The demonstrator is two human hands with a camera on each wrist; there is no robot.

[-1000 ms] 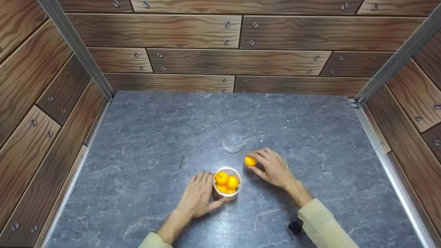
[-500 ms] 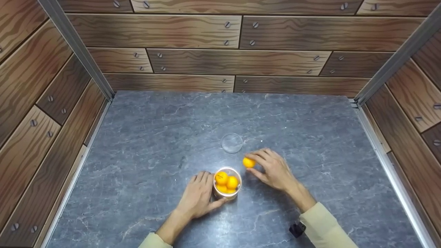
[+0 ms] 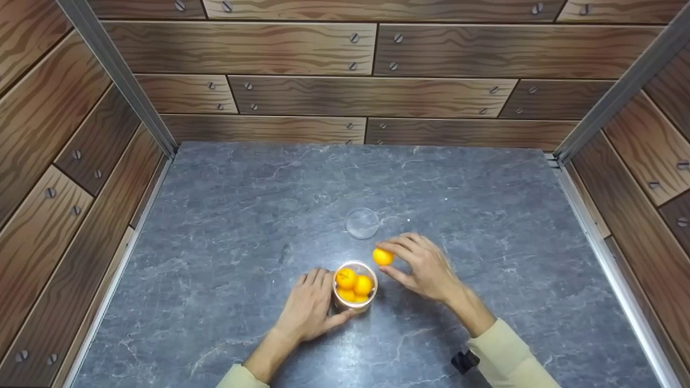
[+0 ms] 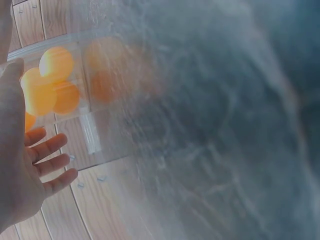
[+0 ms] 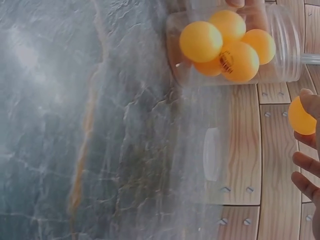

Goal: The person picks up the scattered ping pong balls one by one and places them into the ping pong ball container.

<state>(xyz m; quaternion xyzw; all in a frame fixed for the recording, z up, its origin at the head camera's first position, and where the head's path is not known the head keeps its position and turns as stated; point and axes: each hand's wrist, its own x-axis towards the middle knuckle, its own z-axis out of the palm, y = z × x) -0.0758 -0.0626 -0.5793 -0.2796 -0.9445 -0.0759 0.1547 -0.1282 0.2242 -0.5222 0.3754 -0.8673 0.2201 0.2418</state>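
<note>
A clear plastic jar (image 3: pixel 370 299) with several orange ping-pong balls (image 3: pixel 363 285) in it stands upright without a lid. My left hand (image 3: pixel 308 308) holds it from the left, fingers along its side and thumb at the front. In the right wrist view, the screw neck of the jar (image 5: pixel 292 50) shows above the balls. Between thumb and fingertips of my right hand (image 3: pixel 426 268) is one more orange ping-pong ball (image 3: pixel 383 257). It is just right of and beyond the jar's rim, apart from it.
A clear round lid (image 3: pixel 361 223) lies flat on the grey marbled table (image 3: pixel 242 215), beyond the jar. Wood-patterned walls (image 3: pixel 302 97) with metal corner rails enclose the table at the back and sides. A small black object (image 3: pixel 464 361) is beside the right sleeve.
My right hand has shifted slightly left and nearer to the jar, carrying its ping-pong ball. My left hand and the jar have stayed in place.
</note>
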